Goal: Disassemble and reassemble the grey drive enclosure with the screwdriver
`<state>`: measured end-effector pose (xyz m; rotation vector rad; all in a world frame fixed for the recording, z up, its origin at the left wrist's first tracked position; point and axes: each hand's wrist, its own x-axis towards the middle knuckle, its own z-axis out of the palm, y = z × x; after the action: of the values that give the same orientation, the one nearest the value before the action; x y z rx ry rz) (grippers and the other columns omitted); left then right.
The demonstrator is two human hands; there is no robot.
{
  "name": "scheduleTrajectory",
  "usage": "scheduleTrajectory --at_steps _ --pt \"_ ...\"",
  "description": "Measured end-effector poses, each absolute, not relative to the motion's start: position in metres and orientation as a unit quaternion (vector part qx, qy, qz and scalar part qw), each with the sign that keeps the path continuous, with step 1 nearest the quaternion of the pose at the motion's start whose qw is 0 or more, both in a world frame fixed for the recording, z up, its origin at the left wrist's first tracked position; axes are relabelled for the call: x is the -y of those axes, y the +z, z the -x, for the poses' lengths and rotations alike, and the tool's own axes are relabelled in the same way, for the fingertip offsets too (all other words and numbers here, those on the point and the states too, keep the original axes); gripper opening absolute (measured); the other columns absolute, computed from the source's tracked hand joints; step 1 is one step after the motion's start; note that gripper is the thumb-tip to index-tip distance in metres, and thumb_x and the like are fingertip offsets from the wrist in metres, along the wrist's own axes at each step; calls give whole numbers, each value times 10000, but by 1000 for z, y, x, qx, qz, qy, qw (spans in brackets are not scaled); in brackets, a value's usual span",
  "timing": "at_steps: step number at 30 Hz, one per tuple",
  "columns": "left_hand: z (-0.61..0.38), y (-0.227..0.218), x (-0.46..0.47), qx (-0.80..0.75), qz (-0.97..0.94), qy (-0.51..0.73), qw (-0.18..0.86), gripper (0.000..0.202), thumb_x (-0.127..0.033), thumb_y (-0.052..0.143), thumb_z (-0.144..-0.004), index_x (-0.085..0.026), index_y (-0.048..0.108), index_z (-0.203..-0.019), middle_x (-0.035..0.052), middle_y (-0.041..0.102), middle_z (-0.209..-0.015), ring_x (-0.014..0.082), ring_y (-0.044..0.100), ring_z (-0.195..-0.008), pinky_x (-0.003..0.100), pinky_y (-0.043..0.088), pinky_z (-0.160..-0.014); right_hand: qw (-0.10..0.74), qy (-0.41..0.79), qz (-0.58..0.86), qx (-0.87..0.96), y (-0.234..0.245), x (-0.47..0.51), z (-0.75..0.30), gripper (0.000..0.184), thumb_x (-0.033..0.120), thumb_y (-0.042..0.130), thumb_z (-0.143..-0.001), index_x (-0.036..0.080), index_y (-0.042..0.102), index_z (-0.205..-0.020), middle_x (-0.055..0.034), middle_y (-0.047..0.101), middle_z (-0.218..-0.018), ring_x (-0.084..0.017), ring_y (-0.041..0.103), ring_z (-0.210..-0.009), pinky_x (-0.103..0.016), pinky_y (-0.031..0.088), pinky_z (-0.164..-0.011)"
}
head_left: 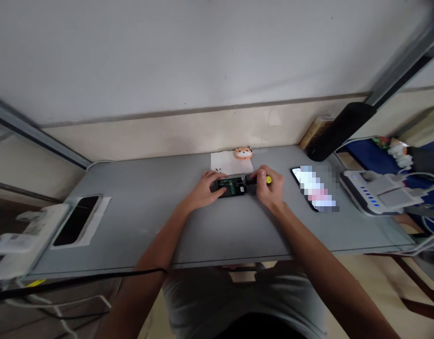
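A small black device with a green circuit board point(232, 186) lies on the grey table point(149, 207). My left hand point(204, 188) rests on its left end with fingers curled over it, holding it down. My right hand point(269, 186) is closed around a screwdriver with a black and yellow handle point(260, 179), whose tip points left into the device. Behind the device lies a white sheet of paper point(231, 162) with a few tiny dark specks on it, and an orange animal-shaped toy point(243, 152) sits at the sheet's far edge.
A phone with a lit screen point(314, 188) lies right of my hands. A white charging unit with blue lights point(375, 192) and cables sits at the far right. A dark phone on white paper point(77, 219) lies at the left. A black lamp head point(339, 129) leans at the back right.
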<state>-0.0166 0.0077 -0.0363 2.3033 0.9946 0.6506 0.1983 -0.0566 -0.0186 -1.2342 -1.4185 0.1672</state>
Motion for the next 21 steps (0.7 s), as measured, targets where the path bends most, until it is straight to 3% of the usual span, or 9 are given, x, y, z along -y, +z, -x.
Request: scheduleTrajectory --at_steps 4,10,15,21 --pt "15 -42 -11 -353 -877 245 216 294 -117 537 -904 -208 683 -1143 70 686 -1143 235 630 -1148 460 490 -1090 611 85 526 586 -23 55 -190 444 468 411 -1001 221 566 -667 2 541 -586 -143 494 -551 -296 383 -573" --pt "14 -45 -10 -368 -873 253 196 352 -112 549 -902 -215 647 -1224 75 693 -1212 245 619 -1202 455 488 -1103 562 138 486 655 -28 53 -175 325 429 496 -974 222 580 -737 -23 626 -715 -154 562 -670 -294 454 -670" --pt "13 -44 -10 -376 -870 250 197 363 -126 533 -914 -220 642 -1248 60 706 -1111 240 646 -1119 453 513 -1067 570 142 482 650 -28 54 -175 306 408 500 -975 224 576 -743 -21 624 -716 -152 565 -664 -291 462 -669" --pt "14 -47 -13 -367 -876 255 185 311 -160 500 -948 -228 660 -1207 61 707 -1151 240 646 -1132 443 526 -1050 575 145 479 647 -27 54 -176 277 388 521 -965 223 592 -754 -18 632 -710 -156 578 -664 -289 464 -659"
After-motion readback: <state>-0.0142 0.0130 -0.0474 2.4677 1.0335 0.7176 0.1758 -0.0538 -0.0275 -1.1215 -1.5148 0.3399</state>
